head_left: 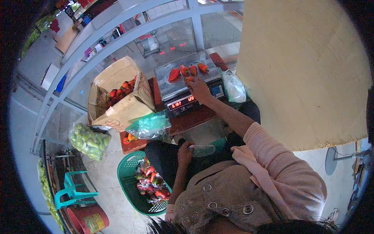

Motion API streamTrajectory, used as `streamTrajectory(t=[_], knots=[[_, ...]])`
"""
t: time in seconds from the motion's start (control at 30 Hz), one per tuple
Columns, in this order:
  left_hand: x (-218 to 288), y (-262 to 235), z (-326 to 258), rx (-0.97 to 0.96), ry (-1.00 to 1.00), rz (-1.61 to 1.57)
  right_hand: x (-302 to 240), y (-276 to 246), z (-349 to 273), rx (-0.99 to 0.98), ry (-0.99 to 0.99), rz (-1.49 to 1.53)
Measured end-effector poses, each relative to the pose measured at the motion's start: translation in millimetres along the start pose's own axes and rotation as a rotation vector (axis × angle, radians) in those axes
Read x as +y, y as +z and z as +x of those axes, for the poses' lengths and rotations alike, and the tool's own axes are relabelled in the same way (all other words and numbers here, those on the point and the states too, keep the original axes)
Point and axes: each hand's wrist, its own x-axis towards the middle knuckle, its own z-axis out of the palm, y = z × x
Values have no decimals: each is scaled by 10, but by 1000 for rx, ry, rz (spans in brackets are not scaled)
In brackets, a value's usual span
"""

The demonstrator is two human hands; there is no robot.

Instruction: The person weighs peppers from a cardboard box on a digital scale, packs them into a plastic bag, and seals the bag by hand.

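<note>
My right hand reaches over a digital scale, its fingers closed around a red pepper at the near edge of the metal pan. Beyond the fingertips, several more red peppers lie in a row on the pan. The scale's red display is lit, partly covered by my right hand. Low over my lap, my left hand is closed on the edge of a clear plastic bag. The bag lies across my dark trousers, its contents hard to make out.
Left of the scale stands an open cardboard box of red peppers, with green plastic bags before it. A green basket holds bagged peppers. Bagged green vegetables and a green stool stand left. A tan panel rises at right.
</note>
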Motion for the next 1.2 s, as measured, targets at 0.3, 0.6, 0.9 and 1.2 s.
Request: streamTrajectory(t=[0.3,0.6,0.9,1.2], knots=[[74,14,2,56,34,-7,188,-69,87,-269,-2,-16],[-73,56,23,55,54,-92,289,-194,583,-166,75,-431],[-3,42,12,23,50,-151,598,257,664,-10,-44,-717],[-88,49,-6,32,-33,-88,325,-180,571,-57,32,-582]])
